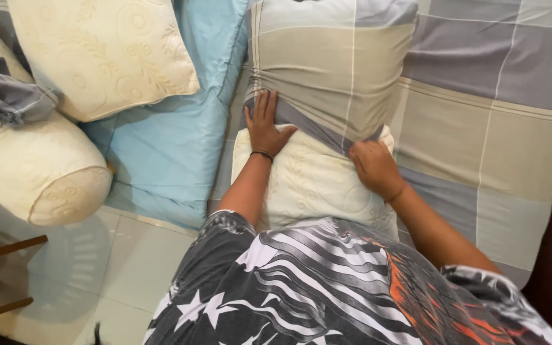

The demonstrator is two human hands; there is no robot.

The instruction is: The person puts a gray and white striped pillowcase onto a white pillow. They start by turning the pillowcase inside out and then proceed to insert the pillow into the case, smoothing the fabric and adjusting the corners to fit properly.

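A cream quilted pillow (314, 185) lies on the bed in front of me, its far part covered by a checked grey and beige pillowcase (327, 64). My left hand (264, 126) lies flat on the open edge of the pillowcase at the pillow's left side, fingers spread. My right hand (373, 167) is closed on the pillowcase edge at the pillow's right side. A dark band is on my left wrist, a thin bracelet on my right.
A checked bedsheet (499, 128) covers the bed at right. A light blue blanket (161, 153) lies at left, with a bare cream pillow (103, 51) and a cream bolster (39, 172) by it. Grey cloth (1, 96) rests on the bolster. Tiled floor (97, 268) and wooden legs (1, 249) are at lower left.
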